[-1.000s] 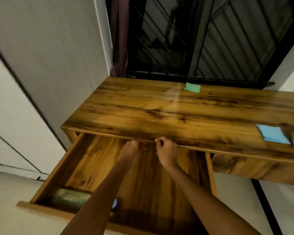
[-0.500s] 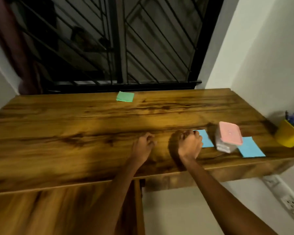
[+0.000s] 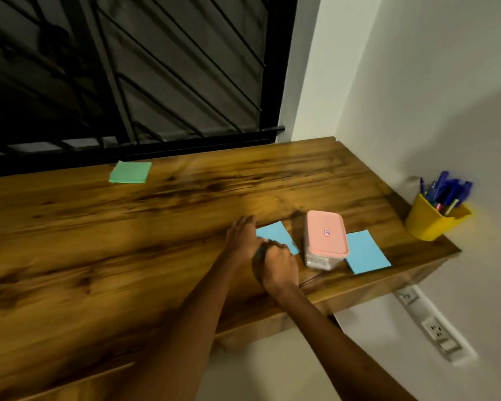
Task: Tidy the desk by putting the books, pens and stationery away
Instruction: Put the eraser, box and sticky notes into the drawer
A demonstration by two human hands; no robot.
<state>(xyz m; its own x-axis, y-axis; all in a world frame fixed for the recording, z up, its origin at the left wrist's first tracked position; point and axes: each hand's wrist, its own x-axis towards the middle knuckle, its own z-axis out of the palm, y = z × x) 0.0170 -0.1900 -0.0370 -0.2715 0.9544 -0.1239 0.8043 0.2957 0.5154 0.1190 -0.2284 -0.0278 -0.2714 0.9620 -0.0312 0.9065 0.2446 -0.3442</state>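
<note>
Both hands meet at the near blue note (image 3: 275,234) on the desk (image 3: 99,256). Left hand (image 3: 242,237) lies on its edge with fingers bent; right hand (image 3: 279,264) is curled, grip unclear. The note's long axis runs away from the fingers toward the window.

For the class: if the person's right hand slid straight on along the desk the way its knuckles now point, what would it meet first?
Most likely the near blue paper sheet, which the right hand already seems to touch; beyond that lies the clear box with the pink lid. Depth is uncertain.
</note>
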